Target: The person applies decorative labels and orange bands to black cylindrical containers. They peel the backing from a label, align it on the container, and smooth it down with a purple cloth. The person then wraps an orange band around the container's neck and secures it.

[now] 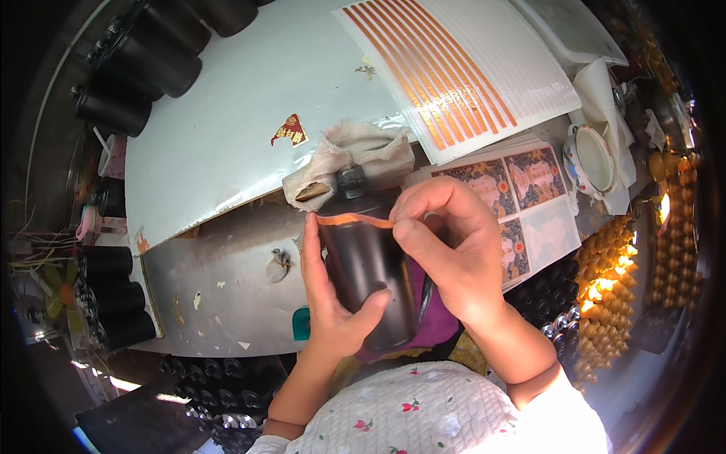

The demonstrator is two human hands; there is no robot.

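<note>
My left hand (327,295) grips a dark brown bottle (364,261) with a black cap, held tilted over the table edge near my lap. My right hand (442,242) pinches a thin orange strip sticker (354,219) and presses it around the bottle's shoulder. The thumb and forefinger of the right hand cover the strip's right end. A crumpled beige cloth (349,159) lies just beyond the bottle's cap.
A white sheet of orange strip stickers (454,68) lies at the back right, with sheets of patterned square labels (514,181) below it. Black bottles (144,60) stand at the back left and left (113,295). Gold caps (605,295) are heaped at the right, next to a white bowl (592,159).
</note>
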